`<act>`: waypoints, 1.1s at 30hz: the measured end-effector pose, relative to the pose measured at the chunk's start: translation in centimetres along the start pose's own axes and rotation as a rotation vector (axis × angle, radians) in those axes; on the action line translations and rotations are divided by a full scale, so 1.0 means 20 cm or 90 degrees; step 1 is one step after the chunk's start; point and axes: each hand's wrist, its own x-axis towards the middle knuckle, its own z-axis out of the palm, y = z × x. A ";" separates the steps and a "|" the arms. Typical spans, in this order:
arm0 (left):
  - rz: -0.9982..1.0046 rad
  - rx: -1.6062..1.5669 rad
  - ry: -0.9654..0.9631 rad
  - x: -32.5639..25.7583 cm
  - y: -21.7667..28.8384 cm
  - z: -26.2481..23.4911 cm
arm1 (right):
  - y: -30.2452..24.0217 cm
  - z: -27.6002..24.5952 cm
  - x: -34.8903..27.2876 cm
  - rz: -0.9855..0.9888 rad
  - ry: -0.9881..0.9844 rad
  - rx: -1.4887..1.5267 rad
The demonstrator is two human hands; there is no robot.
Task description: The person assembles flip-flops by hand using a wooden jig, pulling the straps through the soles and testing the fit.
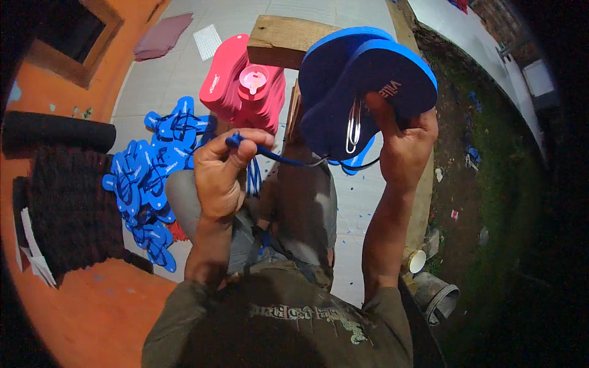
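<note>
Our left hand (pixel 219 175) is pinching a slim blue strap (pixel 279 159) by its knobbed end; our right hand (pixel 406 147) is gripping smooth, rounded blue soles (pixel 392 64) beside a squared wooden beam (pixel 279 35), a bent white wire (pixel 350 136) lying against them.

Pale tiled floor (pixel 135 92), heaped blue flip-flops (pixel 150 172) on it, pink sheets (pixel 162 37), white gridded sheet (pixel 207 42)

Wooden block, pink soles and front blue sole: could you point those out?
Wooden block (pixel 287 37), head view: its top face.
Pink soles (pixel 227 72), head view: the stack's flat top.
Front blue sole (pixel 368 76), head view: its dark flat face.
</note>
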 end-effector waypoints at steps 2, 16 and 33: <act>-0.051 -0.078 -0.001 0.04 0.02 0.09 | -0.01 -0.02 0.01 0.012 -0.024 0.004; 0.302 0.360 -0.562 0.30 -0.01 0.21 | -0.02 -0.04 0.02 0.070 -0.020 0.002; 0.297 0.339 -0.028 0.15 -0.05 0.31 | -0.14 -0.04 -0.06 0.092 -0.089 -0.037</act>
